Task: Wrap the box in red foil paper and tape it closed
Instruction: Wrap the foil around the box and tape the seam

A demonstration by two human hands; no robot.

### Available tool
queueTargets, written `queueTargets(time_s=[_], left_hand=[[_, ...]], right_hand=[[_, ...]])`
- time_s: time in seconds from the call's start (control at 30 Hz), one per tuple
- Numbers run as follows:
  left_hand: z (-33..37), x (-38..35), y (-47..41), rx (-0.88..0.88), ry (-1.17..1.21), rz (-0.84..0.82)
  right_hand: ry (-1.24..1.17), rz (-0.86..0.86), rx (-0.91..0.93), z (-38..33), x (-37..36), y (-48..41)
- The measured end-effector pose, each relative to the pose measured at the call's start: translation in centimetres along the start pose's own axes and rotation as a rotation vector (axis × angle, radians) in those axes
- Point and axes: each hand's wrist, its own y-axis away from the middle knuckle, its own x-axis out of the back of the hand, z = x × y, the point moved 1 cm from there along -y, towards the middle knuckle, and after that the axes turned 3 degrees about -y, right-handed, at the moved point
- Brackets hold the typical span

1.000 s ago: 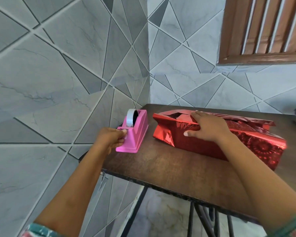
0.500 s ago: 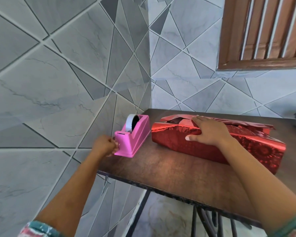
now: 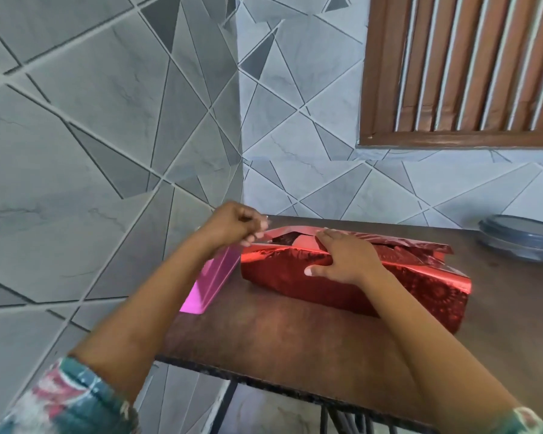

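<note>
Box: in the middle of the frame on the table (image 3: 295, 333), lying lengthwise from centre toward the right; it is covered by the foil (image 3: 373, 292), so I see only its shape.
Foil: red and shiny, folded up over the top; the two edges meet along the upper side but gape at the left end, where a dark gap shows; nothing appears to be fixing that seam, so it would spring open if let go.
Right hand (image 3: 342, 261): flat on top of the parcel, fingers straight and spread, thumb down the near face; it grips nothing; it presses the overlap down so the fold holds and the parcel does not slide.
Left hand (image 3: 235, 227): raised just left of the parcel's open end, fingers curled in, fingertips pinched together; I judge it holds a strip of tape, though the strip is too faint to make out; it is close to the seam because that is where the strip belongs.
Tape dispenser (image 3: 215, 275): pink, at the table's left edge, just beside the parcel and partly behind my left forearm; near enough to reach without lifting the pressing hand.
Stage: wrapped round but not sealed, by my reckoning; the ends look unfolded.
Risk: stiff foil may lift if the pressure eases.
Elsewhere: a grey lidded container (image 3: 521, 242) at the right; a brown shutter (image 3: 467, 67) at the upper right.
</note>
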Motion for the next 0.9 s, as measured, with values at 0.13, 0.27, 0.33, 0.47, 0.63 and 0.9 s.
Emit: queueTargets(time_s=[0.13,0.27,0.33,0.47,0.63,0.9], left_hand=[[1.8,-2.7,-4.3,-0.036,-0.113,-0.276],[2.5,-3.8,-7.2,-0.01,-0.175,-0.459],[2.4,-4.0,-8.7,0.015,-0.202,-0.491],[1.9,-4.9,-10.5,0.06,-0.175,-0.579],[1.5,-5.9,-11.7,0.06,-0.203,-0.651],[-0.1,-6.6,-12.5,0.111,-0.152,-0.669]], right_hand=[[-0.002,0.017,0.001,0.2,-0.3,-0.1],[-0.017,0.036,0.0,0.1,-0.4,-0.1],[-0.024,0.051,-0.001,0.1,-0.4,-0.2],[-0.035,0.06,-0.002,0.0,-0.4,-0.1],[-0.027,0.075,-0.001,0.0,-0.5,-0.1],[-0.034,0.089,-0.005,-0.1,-0.4,0.1]])
